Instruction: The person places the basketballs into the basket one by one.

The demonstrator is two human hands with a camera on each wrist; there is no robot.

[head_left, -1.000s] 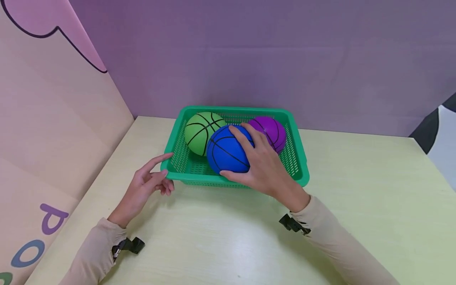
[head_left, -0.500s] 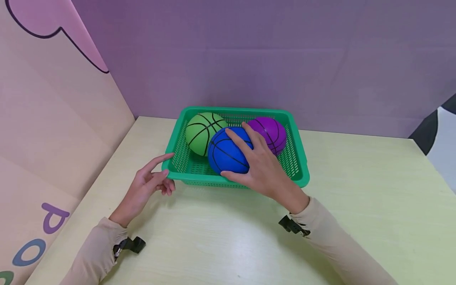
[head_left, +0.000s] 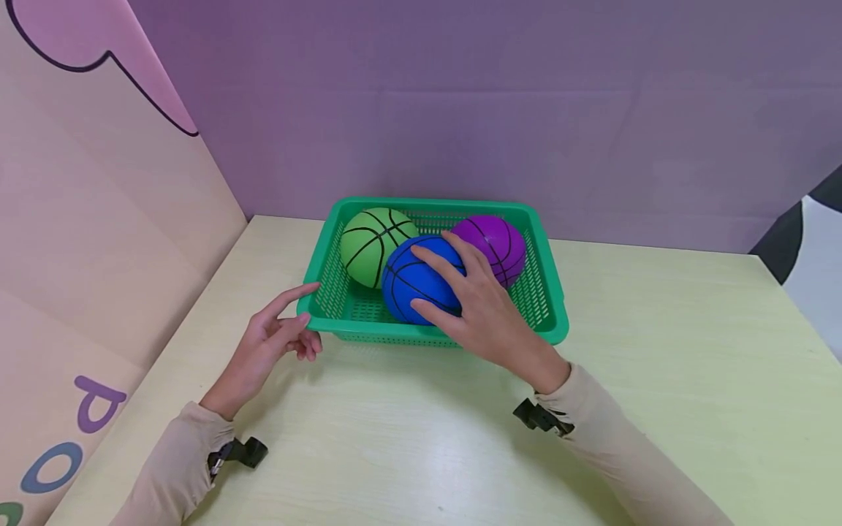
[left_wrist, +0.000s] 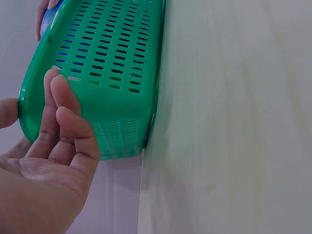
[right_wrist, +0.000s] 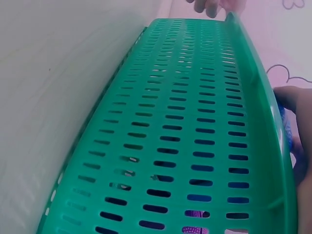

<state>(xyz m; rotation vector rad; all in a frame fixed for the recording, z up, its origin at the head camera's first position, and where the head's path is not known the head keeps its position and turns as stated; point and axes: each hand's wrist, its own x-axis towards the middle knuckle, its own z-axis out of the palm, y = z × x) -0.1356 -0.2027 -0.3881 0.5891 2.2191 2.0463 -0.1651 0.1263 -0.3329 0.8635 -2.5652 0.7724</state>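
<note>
Resting inside the green basket (head_left: pixel 549 292), front centre: blue ball (head_left: pixel 411 281), between green ball (head_left: pixel 371 241) and purple ball (head_left: pixel 496 245). Right hand (head_left: pixel 483 310) grasps it from the near right, fingers spread. Left hand (head_left: pixel 272 343), relaxed, touches the basket's near-left corner.

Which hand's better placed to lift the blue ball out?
Right hand, probably: its fingers already wrap the blue ball in the basket. Left hand only touches the basket's left corner.
</note>
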